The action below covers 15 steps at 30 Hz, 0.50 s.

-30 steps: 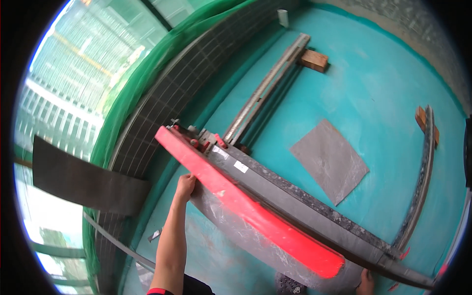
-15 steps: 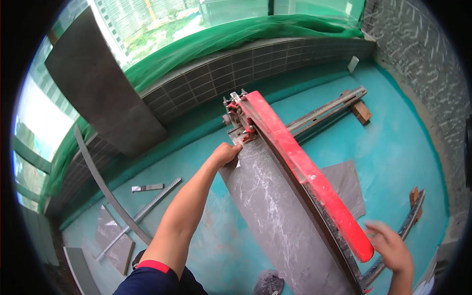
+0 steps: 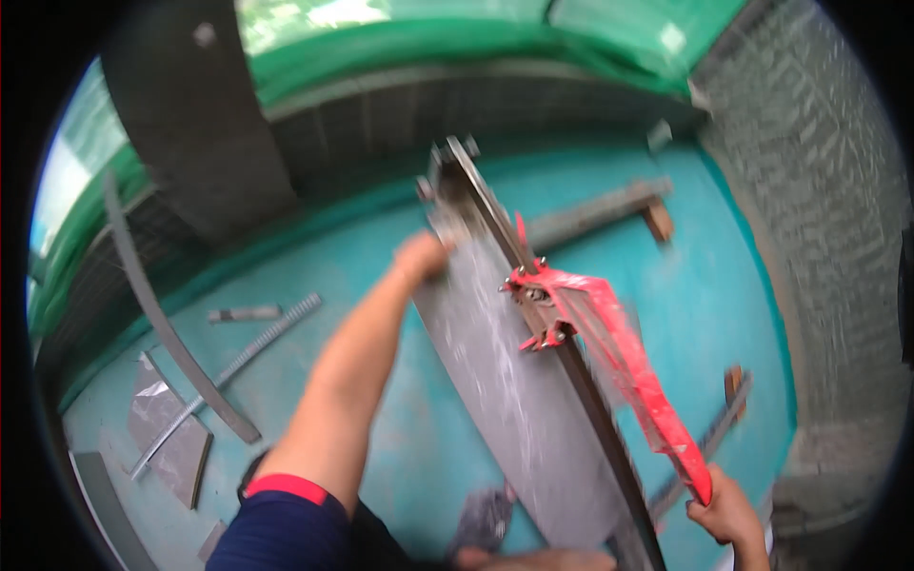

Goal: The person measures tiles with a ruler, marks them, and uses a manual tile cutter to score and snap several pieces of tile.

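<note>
A long grey marbled tile (image 3: 500, 381) lies under the rail (image 3: 595, 404) of a manual tile cutter. At the tile's far left edge, my left hand (image 3: 424, 257) is closed on it, though motion blurs the fingers. The cutter's red handle (image 3: 624, 343) slopes down towards me from its sliding carriage (image 3: 538, 300), which sits partway along the rail. My right hand (image 3: 728, 509) is wrapped round the handle's near end.
On the turquoise floor at left lie a metal ruler (image 3: 238, 366), a curved grey strip (image 3: 157, 314) and a broken tile piece (image 3: 171, 433). A dark slab (image 3: 195, 105) leans on the low wall. The cutter's side supports rest on wooden blocks (image 3: 657, 221).
My right hand has gone from open beside the red handle to gripping its end. Carriage and handle have slid from the rail's far end towards me. My left hand keeps its place on the tile.
</note>
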### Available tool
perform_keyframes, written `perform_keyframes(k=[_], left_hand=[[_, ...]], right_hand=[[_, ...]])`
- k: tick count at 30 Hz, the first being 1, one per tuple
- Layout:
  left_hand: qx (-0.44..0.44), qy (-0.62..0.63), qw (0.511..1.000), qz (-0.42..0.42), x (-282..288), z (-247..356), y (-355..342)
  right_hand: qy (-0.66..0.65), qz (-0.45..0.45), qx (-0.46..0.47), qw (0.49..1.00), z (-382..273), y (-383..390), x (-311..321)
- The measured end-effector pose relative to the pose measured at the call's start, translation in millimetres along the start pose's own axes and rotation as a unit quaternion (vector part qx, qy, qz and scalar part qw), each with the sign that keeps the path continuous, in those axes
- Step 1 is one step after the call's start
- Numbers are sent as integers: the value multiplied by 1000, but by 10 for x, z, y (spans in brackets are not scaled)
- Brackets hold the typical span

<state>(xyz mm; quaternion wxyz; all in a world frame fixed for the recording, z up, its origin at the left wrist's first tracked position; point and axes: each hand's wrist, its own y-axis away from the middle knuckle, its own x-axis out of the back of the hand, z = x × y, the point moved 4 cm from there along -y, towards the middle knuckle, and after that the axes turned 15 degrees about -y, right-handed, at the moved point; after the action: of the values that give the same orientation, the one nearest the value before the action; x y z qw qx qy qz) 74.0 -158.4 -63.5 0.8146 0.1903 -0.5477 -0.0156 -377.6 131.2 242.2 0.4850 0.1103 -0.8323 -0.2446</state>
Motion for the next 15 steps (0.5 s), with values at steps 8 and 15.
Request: perform_keyframes(k=[8,15], left_hand=[[73,28,996,-33,-243,-509,-263],[26,69,997,21,30,-96,546]], right_hand=[[92,35,-201,975,2947,1775,141],[-228,161,-358,891,4341,2699,150]])
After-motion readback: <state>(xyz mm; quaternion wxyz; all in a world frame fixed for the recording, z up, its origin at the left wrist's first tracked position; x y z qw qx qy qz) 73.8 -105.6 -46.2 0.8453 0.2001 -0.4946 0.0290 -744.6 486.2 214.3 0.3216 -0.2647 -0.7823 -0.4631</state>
